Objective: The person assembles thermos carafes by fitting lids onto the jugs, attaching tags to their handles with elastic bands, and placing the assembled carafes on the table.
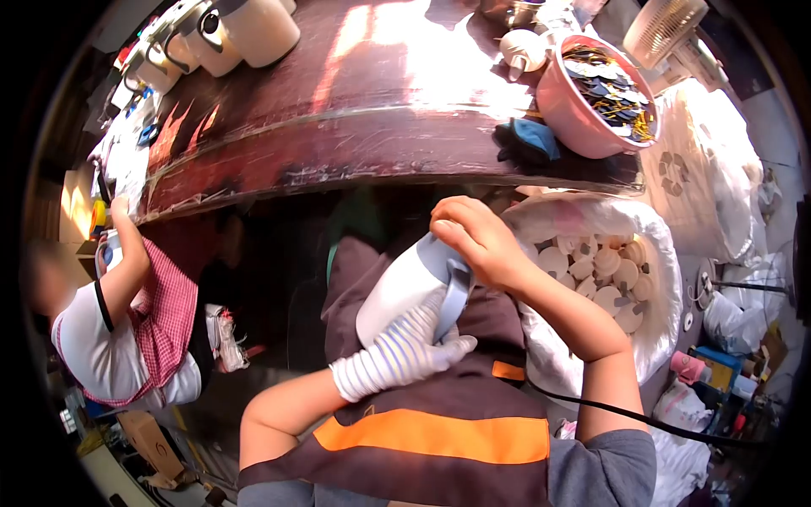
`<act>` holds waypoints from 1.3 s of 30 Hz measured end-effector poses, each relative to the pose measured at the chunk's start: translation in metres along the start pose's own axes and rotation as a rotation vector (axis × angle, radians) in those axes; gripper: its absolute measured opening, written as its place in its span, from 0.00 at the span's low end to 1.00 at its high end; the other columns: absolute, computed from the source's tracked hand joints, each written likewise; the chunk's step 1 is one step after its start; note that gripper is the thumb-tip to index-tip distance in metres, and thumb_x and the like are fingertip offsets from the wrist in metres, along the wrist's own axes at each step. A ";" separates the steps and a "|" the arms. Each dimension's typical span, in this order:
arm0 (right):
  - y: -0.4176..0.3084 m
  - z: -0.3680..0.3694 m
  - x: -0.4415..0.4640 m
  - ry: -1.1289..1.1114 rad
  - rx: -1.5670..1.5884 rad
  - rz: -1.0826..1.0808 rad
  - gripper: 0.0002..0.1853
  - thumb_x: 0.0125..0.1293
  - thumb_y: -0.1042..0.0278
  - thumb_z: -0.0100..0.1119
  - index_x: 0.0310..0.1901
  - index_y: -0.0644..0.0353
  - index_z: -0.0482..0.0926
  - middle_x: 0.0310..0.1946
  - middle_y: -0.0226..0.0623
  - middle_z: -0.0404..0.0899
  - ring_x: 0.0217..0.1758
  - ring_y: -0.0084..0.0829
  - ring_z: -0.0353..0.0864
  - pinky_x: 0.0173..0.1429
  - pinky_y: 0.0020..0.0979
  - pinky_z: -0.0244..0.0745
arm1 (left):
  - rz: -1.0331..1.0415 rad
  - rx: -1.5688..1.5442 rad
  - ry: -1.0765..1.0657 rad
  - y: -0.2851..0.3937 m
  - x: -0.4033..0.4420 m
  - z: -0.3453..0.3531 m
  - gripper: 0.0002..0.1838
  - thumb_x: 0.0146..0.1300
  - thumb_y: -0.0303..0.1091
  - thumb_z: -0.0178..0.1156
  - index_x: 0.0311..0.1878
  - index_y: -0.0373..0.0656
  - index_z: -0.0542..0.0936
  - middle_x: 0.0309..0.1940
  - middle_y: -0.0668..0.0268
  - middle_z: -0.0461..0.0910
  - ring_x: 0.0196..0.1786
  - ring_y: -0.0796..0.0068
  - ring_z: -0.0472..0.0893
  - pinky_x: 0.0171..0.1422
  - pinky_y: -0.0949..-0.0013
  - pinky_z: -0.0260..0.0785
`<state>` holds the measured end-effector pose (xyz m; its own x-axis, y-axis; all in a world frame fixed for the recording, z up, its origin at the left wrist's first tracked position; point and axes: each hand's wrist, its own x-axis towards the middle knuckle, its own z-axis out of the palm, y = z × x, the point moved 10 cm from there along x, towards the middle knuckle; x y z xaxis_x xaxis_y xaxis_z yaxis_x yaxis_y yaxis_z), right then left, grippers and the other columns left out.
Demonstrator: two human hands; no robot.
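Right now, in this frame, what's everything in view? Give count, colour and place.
held jug: 1, white with grey-blue top and handle, over the lap
other jugs: at least four, white, table's far left
table: 1, dark red-brown, ahead
tub: 1, pink, table's right end, holding dark and yellow pieces
cloth or glove: 1, blue and black, beside tub
fan: 1, pale, top right
lined container: 1, white, right of lap, holding off-white discs
cardboard box: 1, brown, lower left
co-worker: 1, white top, red checked apron, left
edge clutter: too jumbled to count
left hand: 1, white striped glove, at jug's handle side
right hand: 1, bare, on jug's top
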<state>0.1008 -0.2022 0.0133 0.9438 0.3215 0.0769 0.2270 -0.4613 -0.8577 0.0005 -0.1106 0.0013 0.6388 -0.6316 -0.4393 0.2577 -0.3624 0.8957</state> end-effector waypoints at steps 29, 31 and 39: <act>0.018 -0.208 0.042 0.602 -0.234 -0.018 0.18 0.62 0.71 0.53 0.54 0.59 0.77 0.46 0.46 0.81 0.53 0.42 0.78 0.61 0.39 0.69 | -0.059 -0.486 0.321 0.007 0.009 -0.092 0.07 0.62 0.35 0.64 0.39 0.43 0.82 0.17 0.76 0.72 0.15 0.88 0.67 0.18 0.80 0.58; 0.012 -0.248 0.056 0.609 -0.863 -0.088 0.20 0.59 0.72 0.54 0.55 0.53 0.77 0.49 0.40 0.81 0.55 0.43 0.77 0.59 0.41 0.70 | -0.020 -0.561 0.370 0.008 0.020 -0.101 0.09 0.63 0.37 0.64 0.40 0.42 0.80 0.17 0.74 0.72 0.15 0.86 0.67 0.18 0.79 0.59; 0.030 -0.283 0.065 0.721 -1.212 -0.105 0.18 0.61 0.72 0.53 0.53 0.51 0.79 0.39 0.34 0.84 0.44 0.35 0.82 0.50 0.39 0.74 | 0.050 -0.651 0.372 -0.004 0.047 -0.105 0.14 0.64 0.38 0.63 0.47 0.41 0.75 0.23 0.71 0.72 0.20 0.85 0.69 0.21 0.78 0.65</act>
<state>0.2369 -0.4296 0.1367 0.7398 0.0813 0.6678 0.0171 -0.9946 0.1022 0.1056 -0.0676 -0.0156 0.8343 -0.3214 -0.4479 0.5244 0.2120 0.8246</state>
